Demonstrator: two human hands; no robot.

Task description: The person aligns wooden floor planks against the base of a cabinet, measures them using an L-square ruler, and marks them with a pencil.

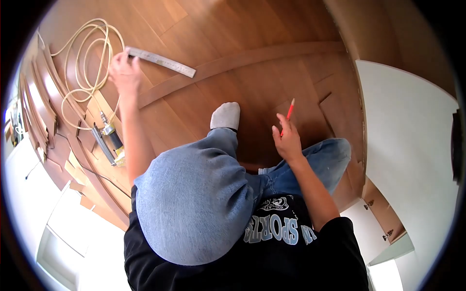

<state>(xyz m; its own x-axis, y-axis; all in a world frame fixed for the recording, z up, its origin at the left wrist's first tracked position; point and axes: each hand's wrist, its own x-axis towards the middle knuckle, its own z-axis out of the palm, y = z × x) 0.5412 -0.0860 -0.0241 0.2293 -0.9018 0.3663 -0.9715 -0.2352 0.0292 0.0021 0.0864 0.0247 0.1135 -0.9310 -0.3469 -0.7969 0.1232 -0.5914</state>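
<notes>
Left hand: reaching out over the floor, fingers and thumb closed on one end of a metal ruler. Ruler is a flat, straight bar, dull silver-grey with fine dark markings, squared at its free end. It points away from the hand toward the middle of the floor, near a long brown wooden strip that appears bowed in this wide view.

Right hand: held above the bent leg, fingers loosely curled and clamped on a slim red pencil. Pencil tilted; pale sharpened tip points up and away from the palm.

Floor: reddish-brown wood planks, smooth, faint grain and narrow seams; a dark, rectangular-edged piece lies beyond the pencil.

Left side: pale yellow hose, round in section, lying in loose overlapping loops near the left hand. It runs to a power tool with a metal fitting, black grip, yellowish parts and a long grey bar. Further left, thin wooden strips, long and narrow, lie in a bundle.

Right side: broad white panel, matte and smooth, with a curved outline in this view; metal hinges on a brown board below it.

Person: faded blue denim jeans, visible weave, creased at the knee; light knitted sock.
</notes>
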